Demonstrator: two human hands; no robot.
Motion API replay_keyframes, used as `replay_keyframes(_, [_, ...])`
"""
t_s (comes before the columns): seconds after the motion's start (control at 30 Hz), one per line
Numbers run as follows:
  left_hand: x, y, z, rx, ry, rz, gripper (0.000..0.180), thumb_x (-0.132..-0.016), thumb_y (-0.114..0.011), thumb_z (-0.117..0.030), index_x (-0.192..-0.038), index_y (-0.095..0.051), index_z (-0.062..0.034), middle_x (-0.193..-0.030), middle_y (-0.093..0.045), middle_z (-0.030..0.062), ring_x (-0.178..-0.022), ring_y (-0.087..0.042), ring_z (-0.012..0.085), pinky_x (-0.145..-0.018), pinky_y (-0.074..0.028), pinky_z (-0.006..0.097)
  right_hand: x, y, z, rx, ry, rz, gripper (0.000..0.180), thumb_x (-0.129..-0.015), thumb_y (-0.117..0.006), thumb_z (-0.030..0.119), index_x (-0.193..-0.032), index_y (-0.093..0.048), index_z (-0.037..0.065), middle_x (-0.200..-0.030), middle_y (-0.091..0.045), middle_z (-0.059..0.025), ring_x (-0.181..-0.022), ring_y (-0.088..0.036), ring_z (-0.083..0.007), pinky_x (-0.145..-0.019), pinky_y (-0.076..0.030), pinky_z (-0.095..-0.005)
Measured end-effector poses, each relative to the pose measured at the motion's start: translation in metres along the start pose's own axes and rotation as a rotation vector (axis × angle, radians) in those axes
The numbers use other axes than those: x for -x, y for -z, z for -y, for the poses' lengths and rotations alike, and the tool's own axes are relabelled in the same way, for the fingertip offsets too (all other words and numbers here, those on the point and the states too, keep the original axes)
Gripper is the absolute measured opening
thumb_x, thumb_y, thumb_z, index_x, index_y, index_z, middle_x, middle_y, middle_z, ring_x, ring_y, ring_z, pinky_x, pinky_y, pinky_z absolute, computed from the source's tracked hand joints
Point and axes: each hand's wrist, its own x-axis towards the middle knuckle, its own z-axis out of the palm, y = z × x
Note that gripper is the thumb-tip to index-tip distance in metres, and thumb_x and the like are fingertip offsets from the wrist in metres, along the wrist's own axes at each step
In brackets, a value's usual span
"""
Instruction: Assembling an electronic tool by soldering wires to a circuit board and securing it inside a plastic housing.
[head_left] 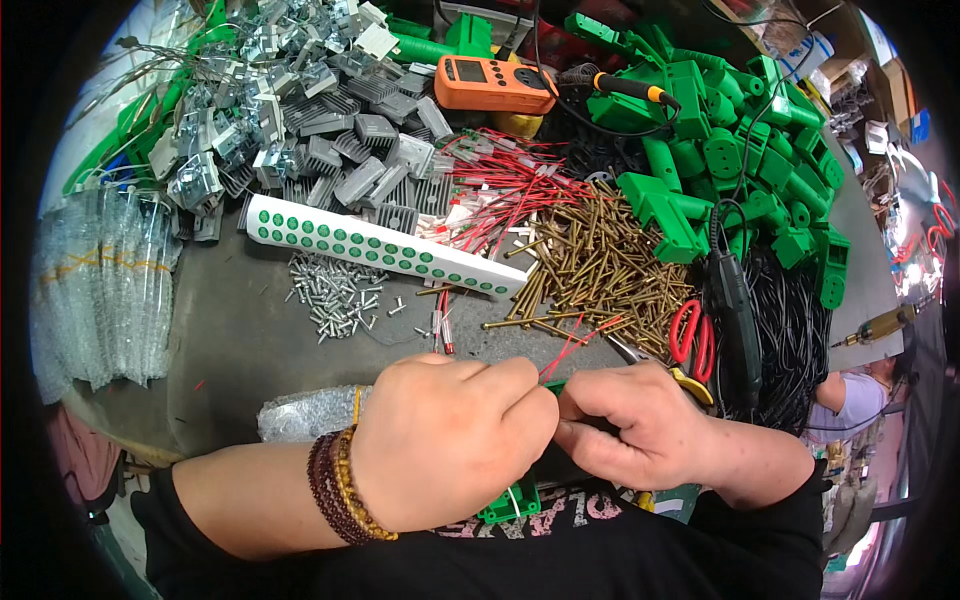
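Note:
My left hand (455,440), with bead bracelets at the wrist, is closed in front of me, its fingers curled and its fingertips hidden. Touching it is my right hand (635,425), thumb and forefinger pinched together. What either pinches is hidden. Thin red wires (572,345) rise just beyond the fingers; I cannot tell whether they are held. Below the hands, close to my body, part of a green plastic housing (512,504) shows with a white strand across it. A bubble-wrapped bundle (310,412) lies beyond my left forearm.
Brass-coloured screws (590,265), silver screws (338,295) and a white strip with green dots (380,248) lie ahead. Metal heatsink-like blocks (350,150) pile up left, green housings (720,140) right. An orange meter (495,84), red-handled pliers (690,340) and black cables (790,330) surround the work area.

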Motion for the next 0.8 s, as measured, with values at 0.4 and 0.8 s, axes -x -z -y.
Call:
replay_keyframes(0.4, [-0.0012,0.004,0.0018,0.193,0.083,0.131,0.019,-0.07,-0.079,-0.014,-0.08,-0.065,-0.0065,-0.078,-0.057,0.0075,-0.066,-0.06,0.0302,-0.056,-0.048,0.04,0.0045,-0.0004,-0.0023,0.0,-0.001,-0.031,0.008,-0.087,-0.061,0.012,-0.084,-0.058,0.004,-0.07,-0.058,-0.012,-0.063,-0.061,-0.0321,-0.055,-0.047,-0.0409])
replay_keyframes(0.8, [-0.0012,-0.004,-0.0025,0.145,0.126,-0.052,0.022,-0.063,-0.077,-0.009,-0.069,-0.056,-0.0075,-0.074,-0.052,0.0065,-0.064,-0.056,0.0287,-0.054,-0.046,0.04,0.0003,0.0005,-0.0042,-0.176,-0.124,0.047,0.011,-0.09,-0.061,0.014,-0.086,-0.06,0.003,-0.064,-0.056,-0.0099,-0.058,-0.06,-0.0255,-0.052,-0.046,-0.0389])
